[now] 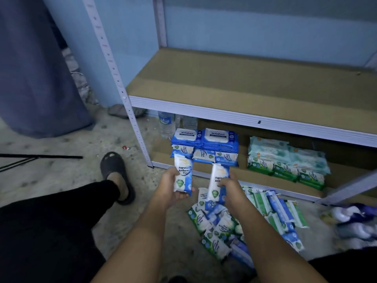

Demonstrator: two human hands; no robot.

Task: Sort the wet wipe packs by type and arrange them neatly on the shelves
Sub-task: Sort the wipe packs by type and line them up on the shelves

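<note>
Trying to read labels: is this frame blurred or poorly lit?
Head view: dim, bluish light; the blue plastic wipe pack in the left hand reads sharply; purple plastic packs at the right edge are smeared; the grey metal shelf post bows.

The blue-and-white pack [183,175] pinched in the left hand [170,186] reads "Fragrance Fre", "Antibacteri", "Wipes" — the line ends curve out of sight. The second pack [217,179], gripped by the right hand [230,186], shows only "Fragran" and "Anti". Just beyond both grips, two blue packs [217,134] each carry "antabax" on a white lid. Farther beyond the left grip, a bottle [166,123] bears a label reading roughly "Voig".
</note>
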